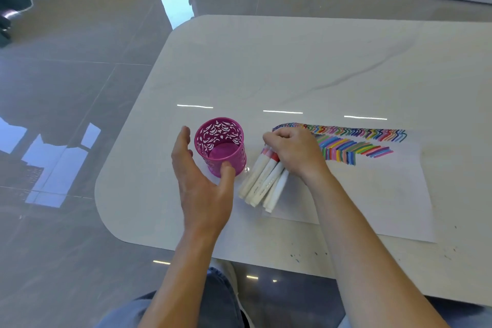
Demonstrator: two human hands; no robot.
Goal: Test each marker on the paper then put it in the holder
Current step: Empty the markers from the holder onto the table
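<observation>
One pink cut-out holder (pixel 220 147), upright on the white table (pixel 266 66), mouth up. One sheet of paper (pixel 372 194) striped with colour. About five white markers (pixel 263 181) bundled, long axes running near-left to far-right, caps away. Right hand (pixel 292 152) curled closed over their cap ends. Left hand (pixel 202 181) spread open, thumb touching holder.
</observation>
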